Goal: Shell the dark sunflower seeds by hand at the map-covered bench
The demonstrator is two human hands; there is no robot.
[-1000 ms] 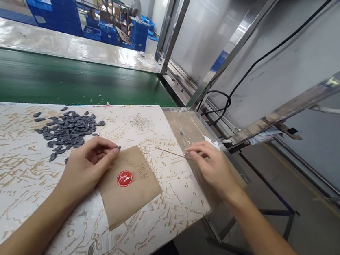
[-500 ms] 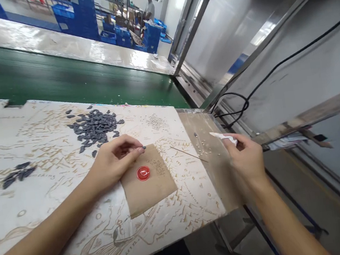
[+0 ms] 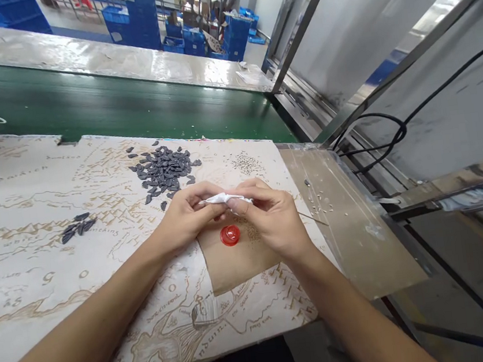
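Note:
Above a brown sheet [image 3: 238, 268], my left hand [image 3: 190, 213] and my right hand [image 3: 271, 212] meet with bent, closed fingers. My right hand pinches a folded white cloth or tissue [image 3: 221, 198], which stretches across to the fingertips of my left hand. The small dark grey piece that my left fingers pinched a moment ago is now hidden at the cloth. Just below my hands, a small round red dish [image 3: 230, 235] with a shiny surface rests on the brown sheet. Tiny grains [image 3: 252, 230] lie beside it, partly behind my right hand.
A pile of dark grey curved pieces [image 3: 165, 169] lies beyond my left hand, with several more [image 3: 77, 226] farther left. Small bits [image 3: 246, 164] and a thin stick [image 3: 313, 218] are to the right. The map-printed table cover [image 3: 151, 307] borders a green conveyor belt [image 3: 127, 95].
My right hand has moved left with the white cloth and now meets my left hand over the brown sheet. The dark grey piece has gone out of sight. The view has shifted left.

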